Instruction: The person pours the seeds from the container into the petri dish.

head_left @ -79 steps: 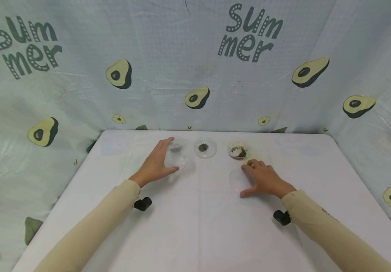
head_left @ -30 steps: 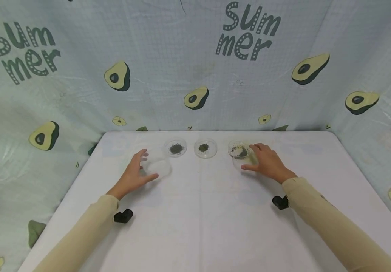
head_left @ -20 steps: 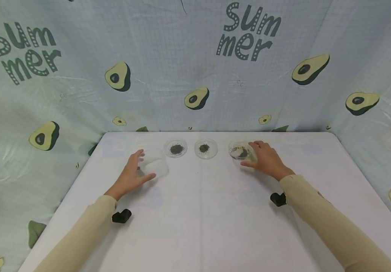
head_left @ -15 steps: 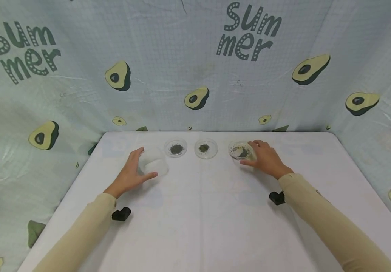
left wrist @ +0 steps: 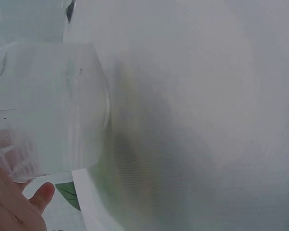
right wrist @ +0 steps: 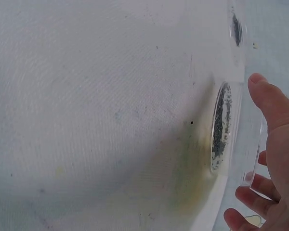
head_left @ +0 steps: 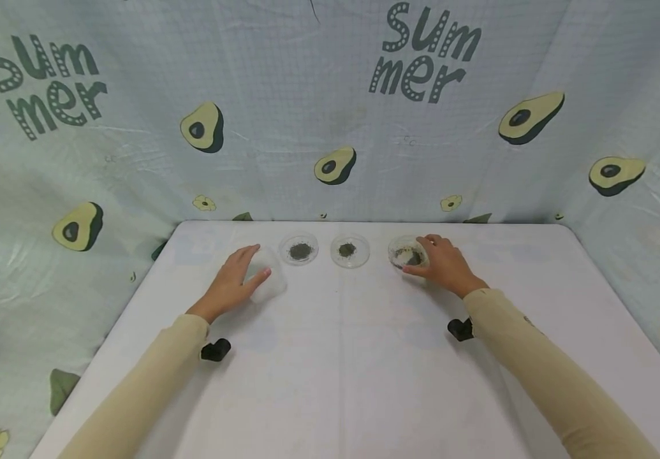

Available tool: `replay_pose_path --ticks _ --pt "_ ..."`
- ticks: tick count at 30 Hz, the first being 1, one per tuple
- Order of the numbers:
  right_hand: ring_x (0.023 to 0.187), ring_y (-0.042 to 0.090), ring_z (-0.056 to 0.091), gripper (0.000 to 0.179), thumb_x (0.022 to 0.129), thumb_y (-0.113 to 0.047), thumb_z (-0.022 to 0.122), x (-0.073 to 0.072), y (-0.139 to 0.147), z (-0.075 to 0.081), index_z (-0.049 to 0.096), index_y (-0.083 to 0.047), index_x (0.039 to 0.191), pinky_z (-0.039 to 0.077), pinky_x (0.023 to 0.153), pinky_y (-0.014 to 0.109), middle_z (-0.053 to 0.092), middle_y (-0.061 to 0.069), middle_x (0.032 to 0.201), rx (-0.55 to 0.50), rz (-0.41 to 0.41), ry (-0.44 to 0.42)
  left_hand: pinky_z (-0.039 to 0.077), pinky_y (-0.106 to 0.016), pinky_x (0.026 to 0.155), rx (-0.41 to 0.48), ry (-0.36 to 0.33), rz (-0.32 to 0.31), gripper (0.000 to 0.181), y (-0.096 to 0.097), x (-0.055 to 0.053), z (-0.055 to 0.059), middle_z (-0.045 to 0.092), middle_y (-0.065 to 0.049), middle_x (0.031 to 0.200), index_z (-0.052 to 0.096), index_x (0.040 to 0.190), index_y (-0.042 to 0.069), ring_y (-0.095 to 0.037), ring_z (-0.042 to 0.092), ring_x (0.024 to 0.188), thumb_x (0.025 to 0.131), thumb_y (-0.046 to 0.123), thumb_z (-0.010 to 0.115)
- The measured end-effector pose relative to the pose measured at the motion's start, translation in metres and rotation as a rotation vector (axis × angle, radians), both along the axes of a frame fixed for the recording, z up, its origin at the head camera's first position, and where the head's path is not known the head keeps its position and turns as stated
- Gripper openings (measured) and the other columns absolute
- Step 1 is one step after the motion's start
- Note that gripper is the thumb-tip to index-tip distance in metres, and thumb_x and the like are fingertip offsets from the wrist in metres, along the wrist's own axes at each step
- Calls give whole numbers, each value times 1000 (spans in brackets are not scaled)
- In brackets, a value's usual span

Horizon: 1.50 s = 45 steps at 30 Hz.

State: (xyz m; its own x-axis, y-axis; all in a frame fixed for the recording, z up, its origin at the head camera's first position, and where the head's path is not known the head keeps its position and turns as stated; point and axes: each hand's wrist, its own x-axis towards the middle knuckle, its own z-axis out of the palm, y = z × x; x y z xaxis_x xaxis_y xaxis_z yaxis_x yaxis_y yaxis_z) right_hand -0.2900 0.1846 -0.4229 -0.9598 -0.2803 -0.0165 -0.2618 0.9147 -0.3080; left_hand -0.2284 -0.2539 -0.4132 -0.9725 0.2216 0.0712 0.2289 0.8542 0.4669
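My left hand [head_left: 231, 280] is at the left side of a clear plastic container [left wrist: 50, 108] on the table. Its thumb [left wrist: 42, 196] stands free of the container in the left wrist view, while fingers show through the plastic. On the right, my right hand [head_left: 446, 262] has thumb and fingers spread around a petri dish [head_left: 407, 253] with dark and pale granules in it. A clear lid [right wrist: 256, 154] is between those fingers, over the dish.
Two more petri dishes stand in the same row at the back: a middle dish [head_left: 350, 262] with dark green bits and a left dish [head_left: 298, 261] with dark granules. A printed curtain [head_left: 272, 127] rises behind the white table [head_left: 335, 382].
My right hand has moved the lid back and up onto the right dish. The left hand carried the container left and forward from the left dish, then its thumb drew nearer its fingers.
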Motion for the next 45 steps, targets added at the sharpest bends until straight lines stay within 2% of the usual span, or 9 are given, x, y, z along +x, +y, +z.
replay_pose_path --ticks 6,13,24,37,45 --pt "131 47 38 85 85 -51 68 -3 -2 -4 38 1 145 36 105 64 37 28 146 4 -3 -1 25 -59 115 -30 51 2 74 0 -2 -10 30 -20 153 25 152 7 -38 27 142 97 52 47" --pt "133 47 35 86 86 -51 67 -7 -2 -9 35 1 147 33 106 65 36 28 147 7 -26 -11 26 -59 114 -53 78 3 72 2 -4 -12 31 -19 152 26 152 8 -37 29 141 98 52 46" --pt "137 46 29 86 87 -49 67 -10 -5 -10 31 -1 149 28 110 65 30 28 150 -27 -34 -76 26 -58 114 -47 73 1 71 2 -1 -9 32 -20 151 25 152 7 -38 30 140 98 50 45" --pt "131 46 36 80 86 -46 70 -12 -9 -10 38 -3 145 33 106 65 36 28 144 -30 -26 -46 25 -57 115 -49 68 -3 72 1 -2 -6 30 -19 152 24 152 9 -37 28 142 98 51 45" --pt "137 48 29 86 87 -50 67 -14 -12 -13 31 -3 149 28 108 68 24 27 153 -50 -30 -60 27 -60 113 -77 59 -4 73 -2 -1 -6 30 -19 153 24 152 8 -37 28 142 98 52 44"
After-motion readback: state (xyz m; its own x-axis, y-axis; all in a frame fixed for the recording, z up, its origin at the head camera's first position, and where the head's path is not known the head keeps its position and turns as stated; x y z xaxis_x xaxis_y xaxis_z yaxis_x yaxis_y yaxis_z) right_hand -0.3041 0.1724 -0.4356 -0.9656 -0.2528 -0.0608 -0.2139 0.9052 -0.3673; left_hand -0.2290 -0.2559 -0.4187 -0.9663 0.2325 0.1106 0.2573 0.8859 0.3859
